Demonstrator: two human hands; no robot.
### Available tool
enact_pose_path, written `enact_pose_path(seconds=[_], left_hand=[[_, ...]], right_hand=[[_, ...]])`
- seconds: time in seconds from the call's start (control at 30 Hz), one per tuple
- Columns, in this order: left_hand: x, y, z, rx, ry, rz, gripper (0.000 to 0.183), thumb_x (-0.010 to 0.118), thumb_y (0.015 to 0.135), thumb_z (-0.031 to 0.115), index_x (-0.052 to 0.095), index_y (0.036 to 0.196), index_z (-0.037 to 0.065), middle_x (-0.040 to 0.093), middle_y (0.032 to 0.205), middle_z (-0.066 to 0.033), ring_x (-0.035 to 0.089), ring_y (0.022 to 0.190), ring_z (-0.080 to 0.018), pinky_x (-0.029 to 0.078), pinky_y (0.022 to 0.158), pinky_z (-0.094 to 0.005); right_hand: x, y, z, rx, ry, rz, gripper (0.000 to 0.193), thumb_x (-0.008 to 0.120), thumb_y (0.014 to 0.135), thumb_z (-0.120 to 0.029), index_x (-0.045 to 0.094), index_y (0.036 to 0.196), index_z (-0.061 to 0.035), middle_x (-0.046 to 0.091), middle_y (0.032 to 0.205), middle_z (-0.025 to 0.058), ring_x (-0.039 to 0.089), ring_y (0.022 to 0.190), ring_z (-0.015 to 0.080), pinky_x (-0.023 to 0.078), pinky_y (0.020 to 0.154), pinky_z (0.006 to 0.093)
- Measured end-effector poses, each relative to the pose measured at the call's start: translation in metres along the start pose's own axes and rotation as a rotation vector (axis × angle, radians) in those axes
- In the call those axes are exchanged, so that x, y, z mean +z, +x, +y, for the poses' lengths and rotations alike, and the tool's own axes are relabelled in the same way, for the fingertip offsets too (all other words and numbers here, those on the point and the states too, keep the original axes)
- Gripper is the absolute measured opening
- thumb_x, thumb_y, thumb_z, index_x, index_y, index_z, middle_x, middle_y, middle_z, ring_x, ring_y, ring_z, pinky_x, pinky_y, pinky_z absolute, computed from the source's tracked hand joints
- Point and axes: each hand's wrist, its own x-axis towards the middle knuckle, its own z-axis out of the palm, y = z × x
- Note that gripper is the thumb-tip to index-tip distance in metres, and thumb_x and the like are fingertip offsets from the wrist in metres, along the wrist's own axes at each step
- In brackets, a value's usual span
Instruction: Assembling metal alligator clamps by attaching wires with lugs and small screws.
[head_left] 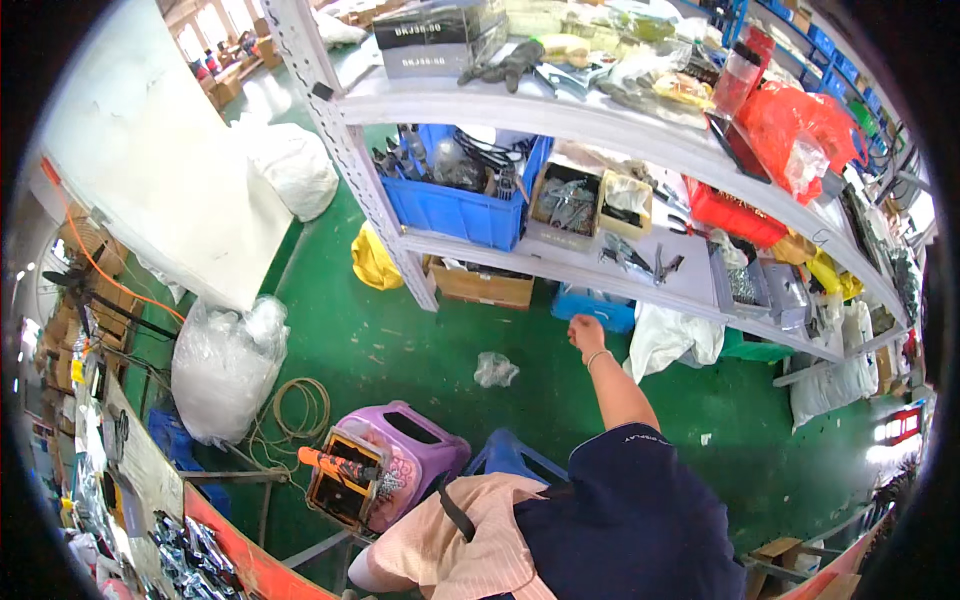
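My right arm reaches forward from a dark blue sleeve (630, 445), with a thin bracelet at the wrist. My right hand (588, 335) is in the air, its fingers loosely curled, and nothing shows in them. In the picture it lies just below a blue bin (594, 308) under the lower shelf. A white cloth or sack (675, 338) is to the right of the hand. Lower left of it, a crumpled clear plastic bag (495, 370) lies on the green floor (420, 340). My left hand is not in view.
A metal rack (470, 257) stands ahead, holding a blue crate (455, 210) of tools, parts boxes and a red bag (805, 135). A purple stool (420, 440) carries an orange-handled tool in an open box. A coiled hose (300, 405) and plastic-wrapped sack (225, 375) are left.
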Motion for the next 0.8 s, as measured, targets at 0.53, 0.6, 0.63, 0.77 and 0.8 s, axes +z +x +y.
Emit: enact_pose_path(seconds=[0.53,0.6,0.63,0.77,0.8], left_hand=[[-0.059,-0.152,-0.087,-0.156,0.001,0.591,0.032,0.064,0.084,0.01,0.063,0.114,0.0,0.07,0.087,-0.0133,0.069,0.078,-0.0209,0.052,0.075,-0.0307],[-0.075,-0.188,-0.102,-0.25,-0.028,0.763,0.032,0.064,0.085,0.01,0.062,0.114,-0.001,0.07,0.086,-0.0123,0.068,0.077,-0.019,0.052,0.074,-0.0299],[-0.069,-0.214,-0.126,-0.278,-0.169,0.855,0.033,0.062,0.086,0.005,0.06,0.118,-0.003,0.069,0.086,-0.0101,0.065,0.075,-0.0152,0.052,0.073,-0.0277],[-0.075,-0.28,-0.131,-0.333,-0.321,1.318,0.039,0.061,0.088,0.001,0.053,0.126,-0.003,0.066,0.095,-0.0082,0.061,0.083,-0.0122,0.05,0.078,-0.0258],[-0.08,-0.288,-0.133,-0.388,-0.288,1.372,0.04,0.061,0.088,0.002,0.052,0.127,-0.002,0.066,0.095,-0.0083,0.061,0.085,-0.013,0.05,0.079,-0.0267]], right_hand=[[0.242,-0.493,-0.012,-0.388,-0.249,-1.746,0.025,0.06,0.093,-0.006,0.056,0.117,-0.0036,0.062,0.099,0.0035,0.059,0.086,0.0095,0.049,0.073,0.023],[0.253,-0.573,-0.025,-0.506,-0.325,-2.088,0.025,0.062,0.092,-0.006,0.057,0.116,-0.0037,0.062,0.1,0.0034,0.06,0.09,0.0094,0.05,0.076,0.0239],[0.254,-0.613,-0.036,-0.588,-0.431,-2.178,0.027,0.065,0.09,-0.008,0.059,0.117,-0.0065,0.063,0.1,0.0033,0.06,0.089,0.0081,0.049,0.079,0.0228],[0.275,-0.73,-0.044,-1.026,-0.391,-2.471,0.035,0.068,0.086,-0.016,0.06,0.12,-0.0122,0.063,0.102,0.0065,0.063,0.095,0.0172,0.05,0.083,0.0301],[0.289,-0.753,-0.034,-1.261,-0.256,-2.46,0.038,0.068,0.084,-0.014,0.059,0.121,-0.0121,0.061,0.107,0.0078,0.061,0.097,0.0212,0.05,0.082,0.032]])
